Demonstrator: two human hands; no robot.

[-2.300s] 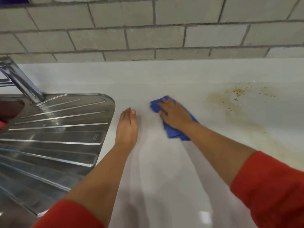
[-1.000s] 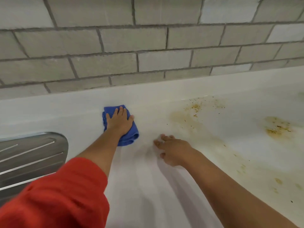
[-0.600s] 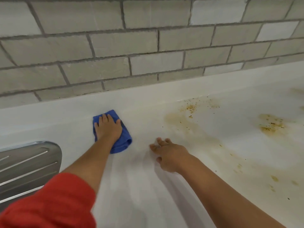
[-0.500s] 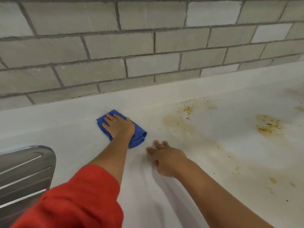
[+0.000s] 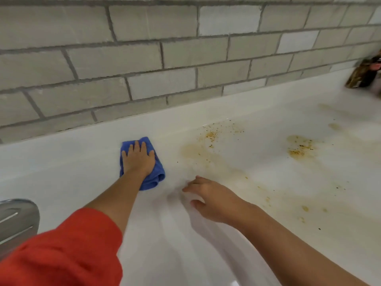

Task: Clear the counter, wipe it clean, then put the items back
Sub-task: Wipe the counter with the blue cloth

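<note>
My left hand (image 5: 137,159) lies flat, fingers straight, on a folded blue cloth (image 5: 154,176) and presses it onto the white counter (image 5: 72,168) close to the back edge. To its right my right hand (image 5: 212,198) rests on the counter with fingers loosely spread and holds nothing. Brown-yellow stains and dark crumbs (image 5: 210,139) mark the counter to the right of the cloth. A second stained patch (image 5: 300,146) lies farther right.
A grey tiled wall (image 5: 165,58) runs along the back of the counter. The corner of a steel drainboard (image 5: 17,217) shows at the lower left. A dark blurred object (image 5: 363,74) stands at the far right by the wall.
The cloth passed from my right hand to my left hand. My left hand has slid it back and forth near the wall. The view has shifted right, off the sink.
</note>
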